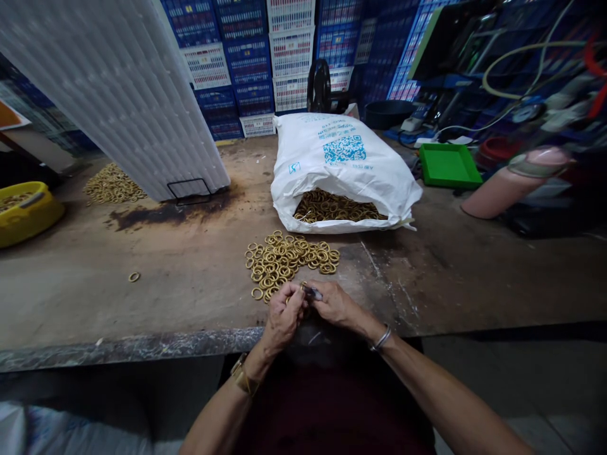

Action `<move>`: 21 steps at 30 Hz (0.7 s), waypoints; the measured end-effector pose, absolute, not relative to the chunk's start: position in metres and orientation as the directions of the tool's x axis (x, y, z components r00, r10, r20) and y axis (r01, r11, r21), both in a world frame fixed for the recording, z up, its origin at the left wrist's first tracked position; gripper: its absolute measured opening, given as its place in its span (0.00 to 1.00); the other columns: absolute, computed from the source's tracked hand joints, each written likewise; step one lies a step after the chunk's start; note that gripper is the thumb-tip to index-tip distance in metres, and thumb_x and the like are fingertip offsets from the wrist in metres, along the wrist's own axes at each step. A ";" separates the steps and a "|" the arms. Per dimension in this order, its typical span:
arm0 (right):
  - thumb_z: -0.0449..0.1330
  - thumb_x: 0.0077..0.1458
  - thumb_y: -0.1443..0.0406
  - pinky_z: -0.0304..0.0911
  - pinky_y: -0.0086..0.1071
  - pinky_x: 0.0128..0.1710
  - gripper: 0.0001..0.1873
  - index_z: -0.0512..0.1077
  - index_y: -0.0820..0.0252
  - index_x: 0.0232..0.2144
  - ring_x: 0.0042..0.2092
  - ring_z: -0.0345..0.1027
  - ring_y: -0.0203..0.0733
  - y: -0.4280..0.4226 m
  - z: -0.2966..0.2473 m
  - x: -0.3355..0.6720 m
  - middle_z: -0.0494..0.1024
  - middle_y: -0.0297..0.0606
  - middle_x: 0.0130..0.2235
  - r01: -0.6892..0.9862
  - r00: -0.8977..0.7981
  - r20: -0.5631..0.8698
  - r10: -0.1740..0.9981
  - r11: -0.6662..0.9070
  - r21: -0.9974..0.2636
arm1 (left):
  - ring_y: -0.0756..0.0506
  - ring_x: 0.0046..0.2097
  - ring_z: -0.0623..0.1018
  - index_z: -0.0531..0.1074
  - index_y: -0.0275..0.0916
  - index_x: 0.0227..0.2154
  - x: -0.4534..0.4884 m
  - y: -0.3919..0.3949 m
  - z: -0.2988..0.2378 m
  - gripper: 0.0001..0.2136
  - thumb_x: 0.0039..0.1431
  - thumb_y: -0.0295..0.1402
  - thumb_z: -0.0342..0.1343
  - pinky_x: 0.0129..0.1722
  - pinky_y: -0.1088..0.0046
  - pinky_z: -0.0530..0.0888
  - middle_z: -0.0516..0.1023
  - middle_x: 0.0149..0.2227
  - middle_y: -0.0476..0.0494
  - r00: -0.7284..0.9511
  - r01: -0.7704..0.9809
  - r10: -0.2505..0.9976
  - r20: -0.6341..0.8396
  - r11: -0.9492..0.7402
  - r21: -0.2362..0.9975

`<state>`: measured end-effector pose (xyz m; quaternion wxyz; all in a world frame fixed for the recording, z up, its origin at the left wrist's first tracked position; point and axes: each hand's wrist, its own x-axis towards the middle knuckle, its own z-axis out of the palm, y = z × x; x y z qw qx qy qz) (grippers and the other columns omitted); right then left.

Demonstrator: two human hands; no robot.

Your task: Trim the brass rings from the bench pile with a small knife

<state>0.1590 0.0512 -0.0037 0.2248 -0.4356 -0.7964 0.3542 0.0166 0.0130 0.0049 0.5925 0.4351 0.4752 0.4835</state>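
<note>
At the table's front edge my left hand (284, 316) is closed, its fingertips pinching a brass-coloured ring (303, 286) that is mostly hidden. My right hand (336, 304) meets it from the right, wrapped round a small dark-and-grey hand tool (313, 292). The tool's tip touches or nearly touches the ring; its exact kind is hard to make out. Just beyond both hands lies a loose pile of brass-coloured rings (279, 259). Behind the pile, a white woven sack (303, 145) lies with its mouth facing me, and more rings (336, 207) show inside.
One ring (134, 277) lies alone on the wooden table (190, 297). A tall white corrugated panel (142, 95) stands in a wire holder, near another ring pile (114, 184) and a yellow basin (28, 218). Rightward are a green tray (449, 165) and a pink bottle (507, 186).
</note>
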 end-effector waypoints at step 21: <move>0.53 0.53 0.65 0.52 0.28 0.32 0.11 0.69 0.57 0.39 0.35 0.65 0.39 0.063 -0.012 0.149 0.73 0.39 0.38 0.829 -0.360 0.046 0.932 0.342 -0.442 | 0.56 0.20 0.65 0.66 0.37 0.33 -0.009 0.015 0.007 0.12 0.44 0.34 0.60 0.14 0.85 0.56 0.68 0.23 0.51 0.273 -0.684 0.859 -0.434 0.490 0.540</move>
